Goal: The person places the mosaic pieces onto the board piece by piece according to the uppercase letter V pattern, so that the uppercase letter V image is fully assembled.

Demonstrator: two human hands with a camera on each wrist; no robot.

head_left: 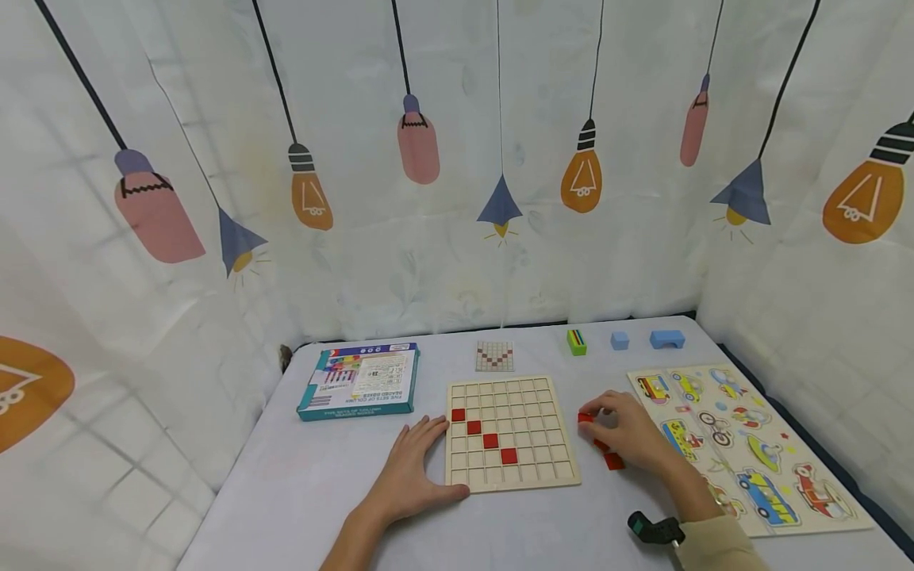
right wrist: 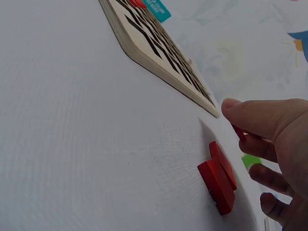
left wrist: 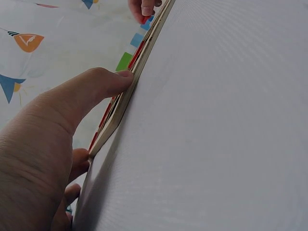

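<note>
A wooden grid board (head_left: 531, 428) lies mid-table with several red square tiles in a diagonal row of its cells, one of them a red tile (head_left: 508, 456) near the bottom. My left hand (head_left: 410, 476) rests at the board's left side, its thumb (left wrist: 113, 83) on the near edge and fingertips at the left edge. To the right of the board, my right hand (head_left: 628, 432) pinches a red tile (right wrist: 238, 132) between thumb and index finger. Below that hand, more loose red tiles (right wrist: 219, 185) lie on the cloth, one leaning on another.
Behind the board lies a small pattern card (head_left: 494, 356). A teal box (head_left: 360, 381) is at the left. Along the back right stand a green block (head_left: 576, 342), a blue cube (head_left: 619, 341) and a blue arch block (head_left: 667, 339). A vehicle puzzle board (head_left: 778, 496) lies right.
</note>
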